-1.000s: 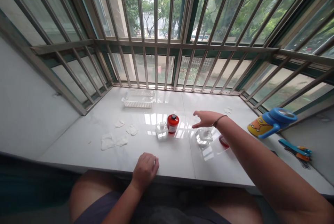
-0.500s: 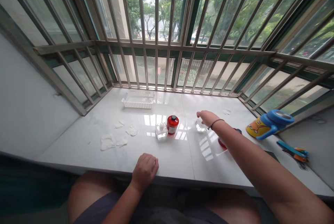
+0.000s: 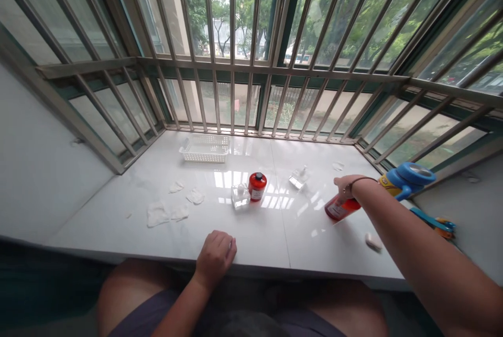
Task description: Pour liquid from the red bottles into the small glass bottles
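My right hand (image 3: 348, 186) is closed around a red bottle (image 3: 337, 209) that lies tilted just above the white sill (image 3: 243, 227) at the right. My left hand (image 3: 215, 256) rests curled in a loose fist on the sill's front edge, holding nothing that I can see. A clear glass bottle (image 3: 298, 177) lies on its side towards the back, left of my right hand. In the middle stand a second clear bottle (image 3: 240, 195) and a red bottle with a black cap (image 3: 257, 186), touching side by side.
A white plastic basket (image 3: 205, 149) sits at the back left. Several crumpled white wipes (image 3: 173, 206) lie at the left. A blue and yellow children's cup (image 3: 404, 178) and a blue tool (image 3: 432, 220) stand at the right. Metal window bars enclose the sill.
My right hand left the clear bottle lying towards the back, swung right and closed on the red bottle. My left hand has not moved.
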The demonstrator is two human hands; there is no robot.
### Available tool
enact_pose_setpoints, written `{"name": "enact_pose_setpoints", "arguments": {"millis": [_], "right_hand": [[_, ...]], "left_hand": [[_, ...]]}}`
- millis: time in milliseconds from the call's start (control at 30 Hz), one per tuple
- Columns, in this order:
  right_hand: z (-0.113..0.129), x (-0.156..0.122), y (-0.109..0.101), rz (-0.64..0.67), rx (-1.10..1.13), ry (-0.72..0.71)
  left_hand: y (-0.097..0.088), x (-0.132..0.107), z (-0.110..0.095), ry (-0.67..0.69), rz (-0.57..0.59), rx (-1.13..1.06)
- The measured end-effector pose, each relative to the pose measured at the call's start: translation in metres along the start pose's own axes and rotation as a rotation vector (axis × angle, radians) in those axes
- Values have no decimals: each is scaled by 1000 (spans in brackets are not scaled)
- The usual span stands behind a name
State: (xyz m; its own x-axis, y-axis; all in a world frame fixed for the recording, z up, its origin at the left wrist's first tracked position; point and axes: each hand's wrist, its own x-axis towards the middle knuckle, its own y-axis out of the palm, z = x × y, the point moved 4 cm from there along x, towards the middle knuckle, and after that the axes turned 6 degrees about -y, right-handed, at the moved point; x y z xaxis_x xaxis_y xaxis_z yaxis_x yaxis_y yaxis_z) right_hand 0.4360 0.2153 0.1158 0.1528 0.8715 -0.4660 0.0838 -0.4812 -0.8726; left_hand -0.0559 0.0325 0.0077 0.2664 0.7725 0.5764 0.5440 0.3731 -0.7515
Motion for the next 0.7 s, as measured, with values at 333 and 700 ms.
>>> {"name": "enact_pose_setpoints", "arguments": {"millis": [333, 700], "right_hand": [[4, -6, -12, -284, 18, -4], [203, -64, -10, -543, 807, -722]], "left_hand": [[1, 0, 1, -43, 8, -25], [5, 58, 22, -318, -125, -296]]}}
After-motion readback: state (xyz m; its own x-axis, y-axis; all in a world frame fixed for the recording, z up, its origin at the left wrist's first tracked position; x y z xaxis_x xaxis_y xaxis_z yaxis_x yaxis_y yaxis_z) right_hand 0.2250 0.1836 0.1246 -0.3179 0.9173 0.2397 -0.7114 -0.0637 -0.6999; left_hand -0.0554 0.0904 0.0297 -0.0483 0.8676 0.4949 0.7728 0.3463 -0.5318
